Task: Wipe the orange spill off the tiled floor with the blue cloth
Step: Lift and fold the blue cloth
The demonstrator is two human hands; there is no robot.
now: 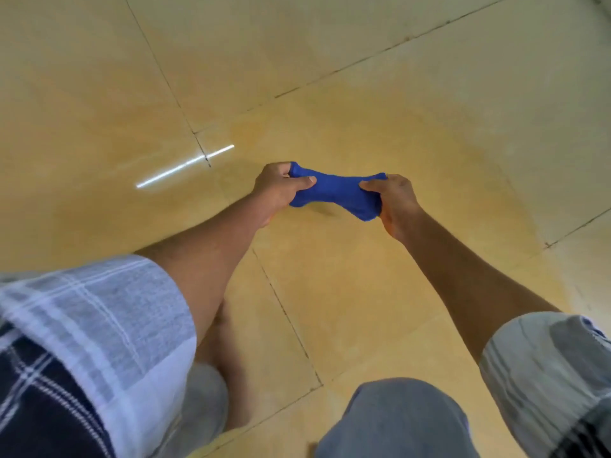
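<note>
Blue cloth in the middle of the frame, pulled tight between two hands. Left hand wrapped around the cloth's left end, thumb lying flat on top, fingers curled under. Right hand wrapped around the cloth's right end, thumb pressed on top too. Both grips closed snug on the cloth. Cloth bunched up inside each fist and thin in the middle, like a bone shape. A loose bit hanging down under the right hand, another small bit under the left. Hard to tell if the cloth touches the floor or hangs just above it.

Tiled floor all around, pale with dark lines between the tiles. Orange spill spread wide as a thin, faint stain under and around the hands, reaching toward the lower middle and the right side. Bright white streak of light on the floor, left of the hands. Checked sleeves rolled up at lower left and lower right.
</note>
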